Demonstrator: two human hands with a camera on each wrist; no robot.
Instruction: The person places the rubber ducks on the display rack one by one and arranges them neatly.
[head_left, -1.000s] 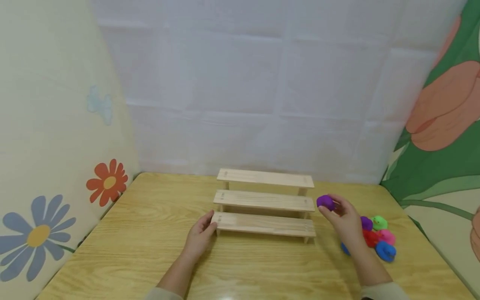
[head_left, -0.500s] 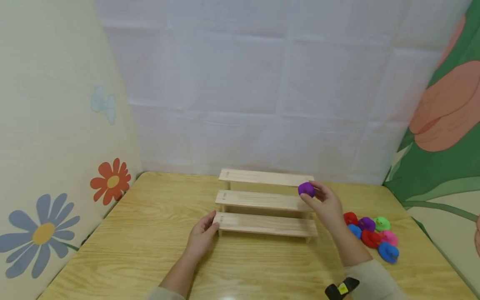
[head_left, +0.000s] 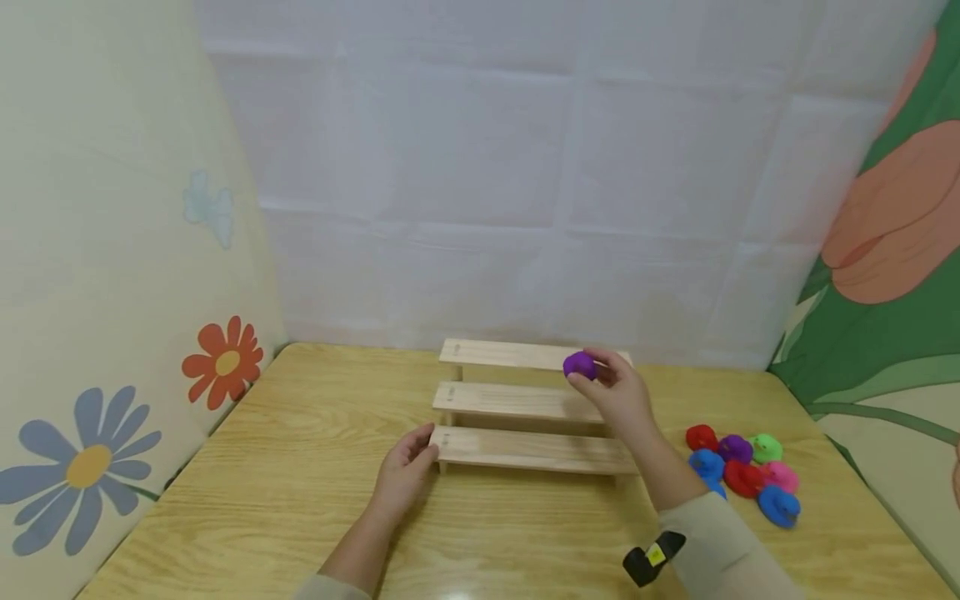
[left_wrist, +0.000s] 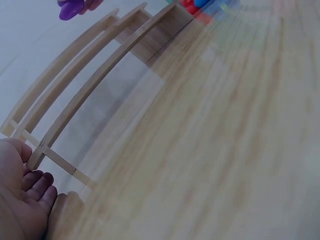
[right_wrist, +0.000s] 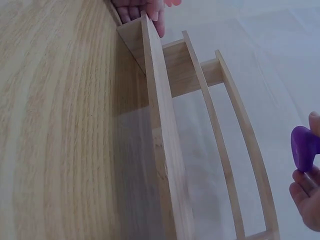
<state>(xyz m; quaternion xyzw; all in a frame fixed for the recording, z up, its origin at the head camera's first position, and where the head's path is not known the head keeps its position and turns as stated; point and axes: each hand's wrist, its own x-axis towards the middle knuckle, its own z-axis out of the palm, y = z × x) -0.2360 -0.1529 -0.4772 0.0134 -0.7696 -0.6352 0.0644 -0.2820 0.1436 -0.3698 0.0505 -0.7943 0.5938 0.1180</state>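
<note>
A creased white sheet (head_left: 465, 167) and flower-painted panels (head_left: 45, 317) enclose the wood-grain counter (head_left: 315, 408) on my feed. I see the left hand (head_left: 401, 477) gripping the front tier of a three-tier wooden rack (head_left: 525, 450); the right hand's (head_left: 624, 398) fingers pinch a purple toy (head_left: 579, 365) above it. Toy ducks (head_left: 742, 480) cluster rightward.

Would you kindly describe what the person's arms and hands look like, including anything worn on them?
Both the left hand and the right hand are bare, without gloves. The left sleeve, barely in frame, and the right sleeve are pale beige. A black device with a small yellow patch sits at the right sleeve's edge.
</note>
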